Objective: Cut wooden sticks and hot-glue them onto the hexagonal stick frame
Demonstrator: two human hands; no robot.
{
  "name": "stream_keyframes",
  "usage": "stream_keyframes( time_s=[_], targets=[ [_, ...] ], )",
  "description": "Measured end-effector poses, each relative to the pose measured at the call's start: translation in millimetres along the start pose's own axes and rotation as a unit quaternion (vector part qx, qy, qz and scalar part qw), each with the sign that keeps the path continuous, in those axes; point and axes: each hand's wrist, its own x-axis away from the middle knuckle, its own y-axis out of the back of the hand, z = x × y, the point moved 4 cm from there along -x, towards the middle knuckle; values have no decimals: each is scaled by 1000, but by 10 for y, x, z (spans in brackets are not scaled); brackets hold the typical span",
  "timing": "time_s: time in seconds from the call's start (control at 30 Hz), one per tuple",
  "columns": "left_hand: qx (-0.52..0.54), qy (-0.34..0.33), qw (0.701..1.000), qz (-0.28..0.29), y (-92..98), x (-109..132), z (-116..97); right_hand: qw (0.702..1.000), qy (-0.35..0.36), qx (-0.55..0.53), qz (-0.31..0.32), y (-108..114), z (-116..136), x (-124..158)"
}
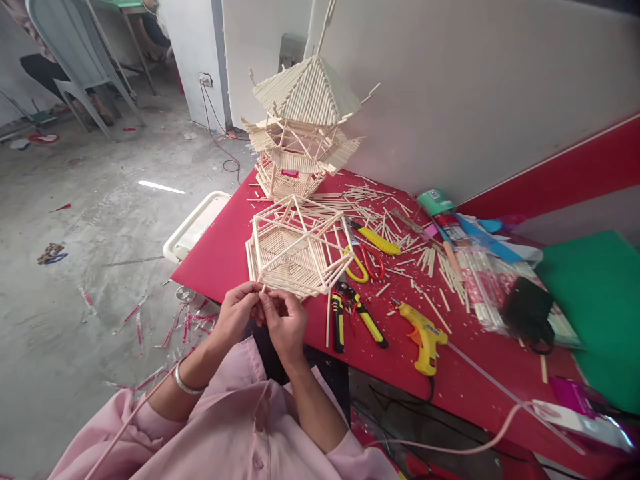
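Observation:
My left hand (239,312) and my right hand (285,325) meet at the near edge of a hexagonal frame (313,250) built of thin wooden sticks. Their fingers are closed in a pinch round a wooden stick (264,289), of which only a short pale bit shows; fingers hide the rest. Whether this stick is joined to the frame I cannot tell. The frame has a base of closely laid sticks and open raised bars. Behind it stands a tiered stick pagoda (315,93) with slatted roofs.
On the red table (210,250) lie wire cutters (357,313), scissors (370,260), a yellow glue gun (425,337) with its cord, and many loose sticks (370,207). Packs of sticks (483,280) and a green sheet (593,300) are at the right. A wall borders the back.

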Motion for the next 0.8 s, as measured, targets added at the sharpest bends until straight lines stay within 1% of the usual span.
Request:
stream_keyframes(
  time_s=[0.17, 0.47, 0.57, 0.8],
  targets=[
    [-5, -11, 1000, -7, -14, -5, -22, 1000, 10, 2, -3, -5, 32, -10],
    [-20, -19, 1000, -5, 3, -15, -33, 998, 44, 25, -30, -7, 93, -46],
    [-21, -11, 1000, -12, -5, -10, -37, 998, 55, 28, -33, 2, 119, -57],
    [-34, -8, 999, -24, -25, -2, -54, 997, 56, 39, -34, 13, 117, -61]
  ],
)
